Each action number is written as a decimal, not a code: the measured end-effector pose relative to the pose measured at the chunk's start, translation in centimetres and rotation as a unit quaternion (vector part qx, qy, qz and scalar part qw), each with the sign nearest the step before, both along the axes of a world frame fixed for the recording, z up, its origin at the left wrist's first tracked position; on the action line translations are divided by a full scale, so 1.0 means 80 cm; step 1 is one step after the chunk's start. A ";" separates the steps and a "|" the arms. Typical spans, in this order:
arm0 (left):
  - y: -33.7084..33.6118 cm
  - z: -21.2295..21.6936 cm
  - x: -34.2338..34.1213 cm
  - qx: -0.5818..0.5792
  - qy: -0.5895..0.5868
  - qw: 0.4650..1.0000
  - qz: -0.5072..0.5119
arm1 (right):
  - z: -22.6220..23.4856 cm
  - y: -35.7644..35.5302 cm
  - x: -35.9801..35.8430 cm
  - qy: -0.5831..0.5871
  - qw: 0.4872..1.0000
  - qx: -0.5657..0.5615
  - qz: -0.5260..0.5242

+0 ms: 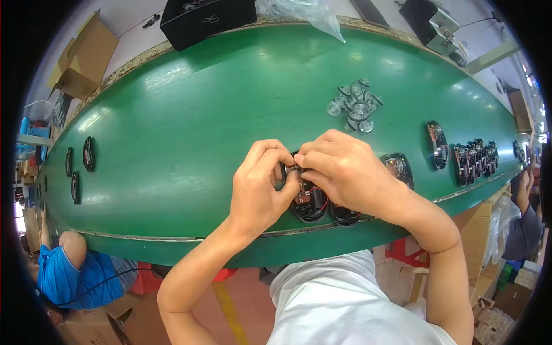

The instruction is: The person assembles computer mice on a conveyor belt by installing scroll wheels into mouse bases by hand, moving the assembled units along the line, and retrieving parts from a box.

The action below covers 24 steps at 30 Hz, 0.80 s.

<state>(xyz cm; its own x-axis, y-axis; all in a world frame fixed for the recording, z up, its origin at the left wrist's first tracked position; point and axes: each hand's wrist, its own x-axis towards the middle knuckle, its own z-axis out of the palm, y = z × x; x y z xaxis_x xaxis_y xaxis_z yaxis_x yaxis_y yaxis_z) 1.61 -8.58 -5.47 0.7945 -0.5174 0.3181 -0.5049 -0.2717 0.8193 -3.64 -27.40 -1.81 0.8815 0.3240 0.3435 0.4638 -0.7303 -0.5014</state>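
Both hands (pixel 251 183) sit close together, fingers (pixel 318 162) curled, elbows (pixel 172 296) bent outward.

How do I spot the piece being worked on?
Find the near edge of the green table, by the white shirt. There lies a dark rounded casing, its reddish-brown board showing. Unlike the dark neighbour at its right, it has the left hand and right hand at its far end.

"Room to go left?"
"Plenty: beyond the left hand (pixel 257 183) the green tabletop (pixel 178 132) lies open as far as three dark units (pixel 88 154), well apart."
"And between the hands?"
"The opened black unit (pixel 314 203) sits in that gap."
"Past the right hand (pixel 345 169)?"
"Tighter: a heap of clear round parts (pixel 359 107) ahead, a dark-shelled unit (pixel 399 167) close on its right, a row of units (pixel 475 161) farther right."
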 end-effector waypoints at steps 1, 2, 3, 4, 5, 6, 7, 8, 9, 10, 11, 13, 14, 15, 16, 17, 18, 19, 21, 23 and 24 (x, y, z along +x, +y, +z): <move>0.001 -0.001 0.000 -0.003 0.039 0.999 -0.011 | 0.001 0.001 0.000 0.006 1.000 -0.013 0.002; -0.001 -0.001 0.002 -0.005 0.038 0.999 -0.014 | 0.002 -0.001 0.002 0.005 1.000 -0.016 -0.001; -0.001 -0.002 0.002 -0.023 0.048 0.998 -0.012 | 0.002 -0.003 0.004 0.024 1.000 0.003 0.002; -0.001 -0.002 0.002 -0.040 0.059 0.997 -0.011 | 0.002 -0.004 0.007 0.042 0.999 0.022 0.004; -0.001 -0.002 0.003 -0.040 0.058 0.997 -0.015 | 0.003 -0.006 0.010 0.041 0.999 0.023 0.000; -0.001 -0.001 0.003 -0.040 0.061 0.997 -0.009 | 0.004 -0.008 0.015 0.060 0.998 0.021 0.000; 0.000 0.000 0.004 -0.040 0.065 0.997 -0.004 | 0.007 -0.008 0.016 0.078 0.997 0.020 0.001; 0.003 0.002 0.004 -0.030 0.085 0.996 -0.005 | 0.014 -0.005 0.013 0.126 0.992 0.026 -0.016; 0.002 0.003 0.007 -0.034 0.079 0.996 -0.009 | 0.010 -0.008 0.012 0.120 0.992 0.022 -0.019; 0.000 0.007 0.009 -0.011 0.068 0.997 -0.033 | 0.001 -0.014 0.008 0.073 0.997 0.017 -0.016; 0.000 0.012 0.012 0.012 0.056 0.997 -0.057 | -0.001 -0.021 0.005 0.025 1.000 0.011 -0.013; 0.022 0.021 0.019 0.042 0.012 0.998 -0.043 | 0.018 -0.038 0.001 -0.018 0.997 0.058 -0.056; 0.038 0.027 0.027 0.057 -0.040 0.997 -0.023 | 0.031 -0.055 0.000 -0.024 0.991 0.085 -0.103; 0.055 0.032 0.041 0.087 -0.084 0.993 0.013 | 0.041 -0.076 -0.004 -0.029 0.981 0.110 -0.157; 0.084 0.023 0.067 0.153 -0.187 0.968 0.063 | 0.041 -0.098 -0.008 -0.021 0.977 0.070 -0.202; 0.118 0.014 0.096 0.227 -0.233 0.936 0.136 | 0.038 -0.117 -0.010 -0.014 0.970 0.031 -0.242; 0.167 0.004 0.133 0.286 -0.264 0.899 0.201 | 0.036 -0.126 -0.012 0.049 0.966 0.034 -0.252; 0.216 -0.009 0.172 0.339 -0.306 0.853 0.253 | 0.034 -0.129 -0.014 0.041 0.965 0.032 -0.257; 0.335 -0.024 0.234 0.453 -0.354 0.715 0.397 | 0.025 -0.122 -0.016 0.105 0.961 0.022 -0.256; 0.407 -0.035 0.255 0.450 -0.378 0.677 0.444 | 0.005 -0.116 -0.011 0.058 0.961 -0.066 -0.261; 0.433 -0.039 0.261 0.446 -0.392 0.639 0.489 | 0.000 -0.112 -0.006 0.052 0.961 -0.081 -0.261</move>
